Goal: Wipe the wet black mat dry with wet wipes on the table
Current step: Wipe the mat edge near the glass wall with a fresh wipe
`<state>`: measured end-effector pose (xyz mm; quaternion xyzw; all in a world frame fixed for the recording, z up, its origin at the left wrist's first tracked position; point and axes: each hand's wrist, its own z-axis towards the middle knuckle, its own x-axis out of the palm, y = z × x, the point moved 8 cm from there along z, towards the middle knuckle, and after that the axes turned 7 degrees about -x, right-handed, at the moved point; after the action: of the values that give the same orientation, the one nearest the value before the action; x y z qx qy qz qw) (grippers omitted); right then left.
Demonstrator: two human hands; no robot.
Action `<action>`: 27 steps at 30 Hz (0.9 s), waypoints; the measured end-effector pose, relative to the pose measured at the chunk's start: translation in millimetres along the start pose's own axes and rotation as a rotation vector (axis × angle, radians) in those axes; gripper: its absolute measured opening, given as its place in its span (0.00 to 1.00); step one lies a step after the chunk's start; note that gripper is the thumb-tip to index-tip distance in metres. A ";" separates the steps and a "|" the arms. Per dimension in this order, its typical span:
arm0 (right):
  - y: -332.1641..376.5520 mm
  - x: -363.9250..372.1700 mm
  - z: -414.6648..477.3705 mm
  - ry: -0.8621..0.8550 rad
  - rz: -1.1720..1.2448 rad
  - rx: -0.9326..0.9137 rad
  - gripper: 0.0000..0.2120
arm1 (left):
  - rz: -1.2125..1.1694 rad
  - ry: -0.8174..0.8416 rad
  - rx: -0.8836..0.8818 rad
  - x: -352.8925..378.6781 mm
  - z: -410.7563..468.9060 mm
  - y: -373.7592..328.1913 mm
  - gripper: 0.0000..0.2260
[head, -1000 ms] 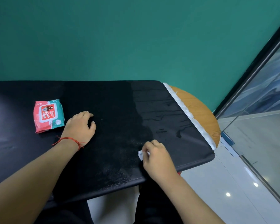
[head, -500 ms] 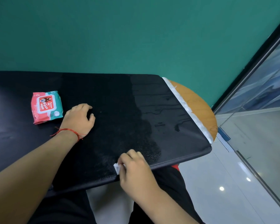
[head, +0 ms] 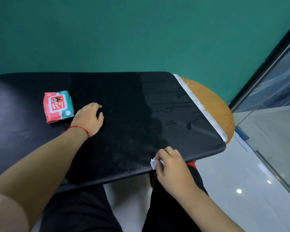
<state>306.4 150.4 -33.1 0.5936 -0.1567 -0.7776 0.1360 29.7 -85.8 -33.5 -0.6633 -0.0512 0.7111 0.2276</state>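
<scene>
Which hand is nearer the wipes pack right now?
Left. The left hand rests on the black mat just right of the wipes pack, not touching it. The right hand is at the mat's near edge, pinching a white wipe.

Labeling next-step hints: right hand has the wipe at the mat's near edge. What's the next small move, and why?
Probably sweep the right hand with the wipe away from the body and rightward, into the wet streaks on the black mat. Droplets glisten there, while the wipe sits at the near edge; the left hand rests on the mat.
</scene>
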 end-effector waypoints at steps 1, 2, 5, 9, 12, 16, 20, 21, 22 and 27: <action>7.8 2.1 -2.7 0.003 0.011 -0.014 0.08 | 0.001 0.001 -0.004 -2.3 -0.2 7.1 0.18; 18.2 5.9 -3.7 0.006 0.023 -0.036 0.07 | 0.004 0.002 -0.012 -5.7 -0.4 16.4 0.18; 58.0 24.4 -0.8 0.016 0.075 -0.147 0.06 | 0.011 0.007 -0.029 -12.9 0.6 43.3 0.18; 117.2 58.9 8.1 0.065 0.129 -0.315 0.06 | -0.002 0.019 -0.019 -12.4 3.3 54.4 0.19; 148.3 73.9 10.0 0.102 0.123 -0.429 0.10 | 0.004 0.016 -0.015 -12.5 3.1 53.5 0.18; 143.8 61.5 6.8 0.133 0.052 -0.537 0.08 | -0.010 0.011 -0.016 -14.4 2.1 52.7 0.18; 111.8 28.3 -2.9 0.050 -0.140 -0.625 0.07 | -0.012 0.011 -0.012 -14.3 1.1 50.9 0.18; 97.9 20.4 -5.2 0.035 -0.159 -0.602 0.06 | -0.012 0.011 -0.012 -14.5 1.2 50.2 0.18; 82.7 13.9 -7.0 0.019 -0.164 -0.560 0.06 | -0.008 0.013 -0.014 -14.1 1.3 51.1 0.18; 5.3 -14.5 -11.6 -0.019 -0.131 -0.241 0.07 | 0.057 0.008 -0.016 -13.7 3.0 45.2 0.18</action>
<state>321.5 150.4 -21.1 0.5745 -0.0242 -0.8035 0.1539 15.4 -130.8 -37.6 -0.6691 -0.0373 0.7141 0.2022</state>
